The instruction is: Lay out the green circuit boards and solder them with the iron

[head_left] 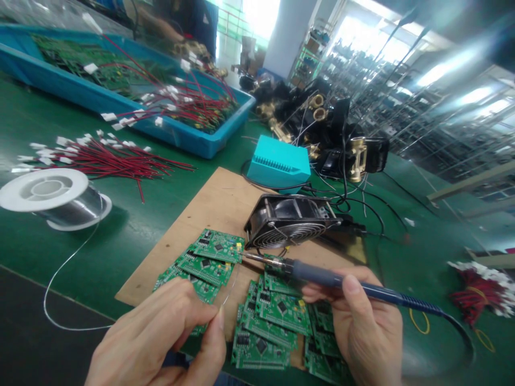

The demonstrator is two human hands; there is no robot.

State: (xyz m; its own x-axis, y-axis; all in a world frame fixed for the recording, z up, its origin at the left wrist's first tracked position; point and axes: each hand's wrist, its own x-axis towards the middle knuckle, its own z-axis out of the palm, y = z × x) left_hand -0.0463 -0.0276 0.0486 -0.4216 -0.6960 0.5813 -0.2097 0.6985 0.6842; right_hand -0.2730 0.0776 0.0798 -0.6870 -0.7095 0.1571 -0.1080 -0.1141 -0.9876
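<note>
The left hand point(161, 338) pinches solder wire point(66, 262) and the right hand point(362, 316) grips the soldering iron point(322, 276), its tip at the top circuit board's point(219, 245) edge, with more boards point(273, 321) apparently waiting, wire leads point(108, 158) beyond.

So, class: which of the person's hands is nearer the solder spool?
Left. The left hand lies below-right of the solder spool; the right hand is farther right, holding the soldering iron.

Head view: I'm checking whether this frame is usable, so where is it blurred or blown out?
Head view: the windows at the top are blown out white; the shelving on the right is smeared; the circuit boards and soldering iron stay sharp.
</note>
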